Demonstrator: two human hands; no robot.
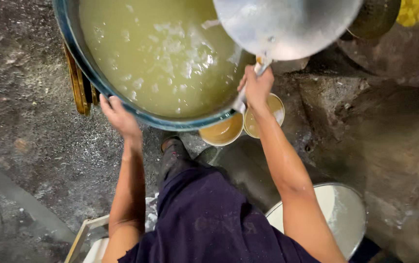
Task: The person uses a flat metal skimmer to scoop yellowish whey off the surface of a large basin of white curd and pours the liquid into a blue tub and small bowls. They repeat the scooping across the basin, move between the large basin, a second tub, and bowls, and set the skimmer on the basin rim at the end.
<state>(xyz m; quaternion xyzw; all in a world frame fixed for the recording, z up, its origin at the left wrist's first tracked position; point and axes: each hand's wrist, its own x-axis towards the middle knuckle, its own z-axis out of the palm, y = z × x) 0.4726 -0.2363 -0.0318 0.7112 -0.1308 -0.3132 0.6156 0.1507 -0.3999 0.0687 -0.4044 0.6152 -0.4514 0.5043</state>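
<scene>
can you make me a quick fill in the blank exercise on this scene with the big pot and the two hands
1. The big pot holds a yellow-green ____.
2. The left hand rests on the pot's ____.
3. The right hand grips the ____ of a metal pan.
4. Two small bowls sit just below the pot, near the ____ hand.

Missing words: liquid; rim; handle; right

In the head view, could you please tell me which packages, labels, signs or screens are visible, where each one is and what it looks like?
No packages, labels, signs or screens show.
Faint lettering on the dark purple garment, bottom centre, too dim to make out.
Only open vessels: a blue-rimmed basin of yellowish liquid, top centre.
</scene>
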